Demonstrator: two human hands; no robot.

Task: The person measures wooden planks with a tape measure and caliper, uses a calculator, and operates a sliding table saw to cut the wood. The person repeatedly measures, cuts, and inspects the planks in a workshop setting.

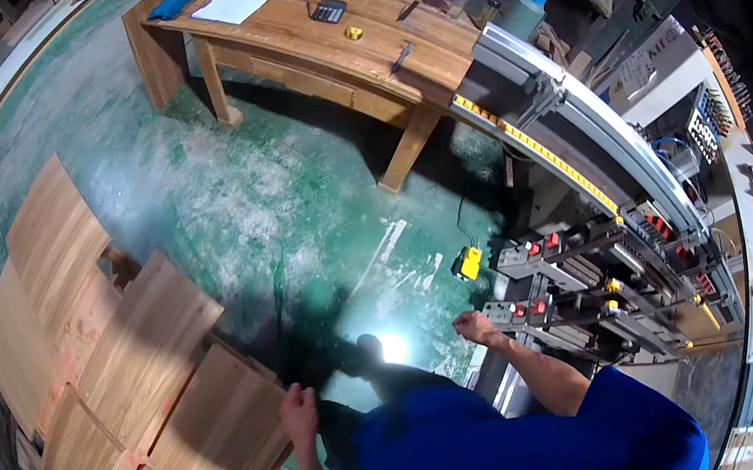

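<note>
I can see a person in a blue shirt (455,453) between wooden boards (127,364) on the left and a big machine (588,263) on the right. The left hand (298,412) is curled, fingers together, by the boards' edge; I can't tell if it touches them. The right hand (476,326) is curled too, close to the machine's red knobs (538,306). A yellow box (469,264) sits on the green floor (292,210), a bit farther away.

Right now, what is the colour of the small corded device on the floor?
The device is mainly yellow, shown in the head view.
</note>
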